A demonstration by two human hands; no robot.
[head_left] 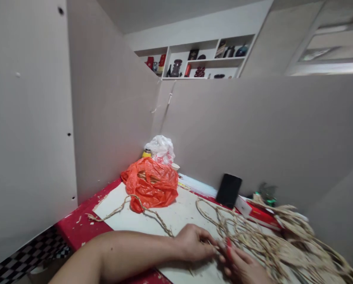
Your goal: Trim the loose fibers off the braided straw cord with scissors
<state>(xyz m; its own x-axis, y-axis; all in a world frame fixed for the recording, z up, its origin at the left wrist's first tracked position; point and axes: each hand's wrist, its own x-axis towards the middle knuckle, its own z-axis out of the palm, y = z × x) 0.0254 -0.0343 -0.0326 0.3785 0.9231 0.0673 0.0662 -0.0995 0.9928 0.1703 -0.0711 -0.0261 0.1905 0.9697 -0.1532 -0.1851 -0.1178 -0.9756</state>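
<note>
My left hand (195, 242) is closed, thumb and fingers pinching a thin strand of the straw cord near the fingertips. A twisted straw cord (157, 215) runs from beside this hand across the white sheet (123, 221) to the left. Close against it, my right hand (244, 266) is closed around a small red-handled tool (228, 247). Blur and fingers hide the tool's working end, so its exact kind does not show. Loose loops of straw cord (238, 230) lie just beyond and to the right of both hands.
A red plastic bag (155, 187) with coiled material inside stands at the back left, before a white bag (161, 148) and a yellow jar (147, 153). A dark tablet (228, 190) leans near the grey partition (253, 130). A straw bundle (315, 250) covers the right side.
</note>
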